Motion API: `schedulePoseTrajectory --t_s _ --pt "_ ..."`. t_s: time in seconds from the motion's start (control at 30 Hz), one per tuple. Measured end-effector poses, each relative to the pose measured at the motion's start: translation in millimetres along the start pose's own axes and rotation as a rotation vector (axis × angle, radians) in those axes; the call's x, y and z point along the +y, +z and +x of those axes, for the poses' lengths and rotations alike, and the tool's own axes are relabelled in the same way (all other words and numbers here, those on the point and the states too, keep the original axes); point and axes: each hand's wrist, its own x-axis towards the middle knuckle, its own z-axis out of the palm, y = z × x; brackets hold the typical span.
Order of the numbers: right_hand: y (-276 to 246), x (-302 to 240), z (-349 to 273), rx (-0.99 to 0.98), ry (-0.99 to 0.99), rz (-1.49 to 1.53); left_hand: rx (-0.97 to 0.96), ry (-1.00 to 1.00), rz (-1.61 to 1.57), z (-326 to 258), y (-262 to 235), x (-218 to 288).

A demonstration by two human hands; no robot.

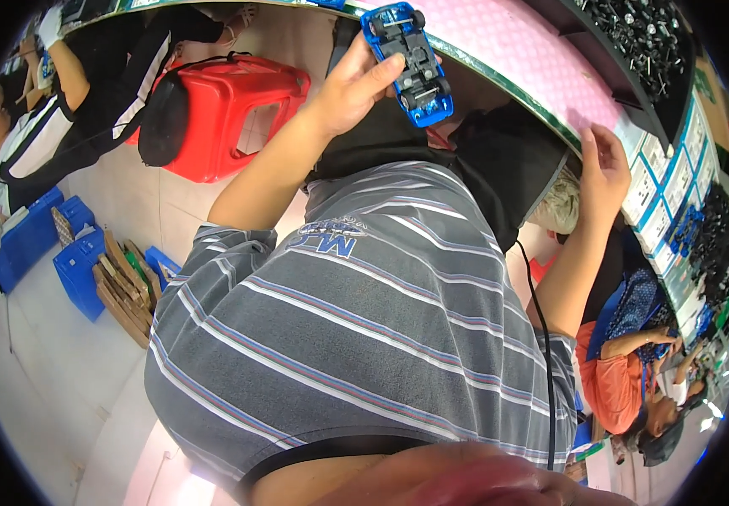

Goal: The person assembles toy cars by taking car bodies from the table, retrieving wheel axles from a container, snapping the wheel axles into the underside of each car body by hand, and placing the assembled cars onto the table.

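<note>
Lettering marks shirt; left hand holds toy car.

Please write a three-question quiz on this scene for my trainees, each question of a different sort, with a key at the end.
1. Multiple choice. The left hand holds a blue toy car. Which part of the car faces the camera?
A) The roof
B) The underside
C) The front bumper

2. True or false, about the right hand: it is gripping the same car.

3. Fill in the blank. The stool on the picture's left is ____ in colour.

Key:
1. B.
2. False; it is apart from the car, by the edge of the pink worktop.
3. Red.
</note>
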Motion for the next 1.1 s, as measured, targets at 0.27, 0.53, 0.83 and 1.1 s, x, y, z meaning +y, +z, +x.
schedulePoseTrajectory --t_s 0.27,0.53,0.83,1.1 --pt "89 -113 -1 -0.182 -0.576 -0.075 -0.041 -0.012 0.146 16 24 -35" --pt "93 -149 -8 -0.174 -0.462 -0.198 -0.130 0.028 0.330 24 37 -31" --pt "55 -44 36 0.035 -0.503 -0.326 0.003 0.032 0.185 5 16 21" --pt "-26 68 60 0.512 -0.202 -0.599 0.559 0.279 0.105 -20 -112 99"
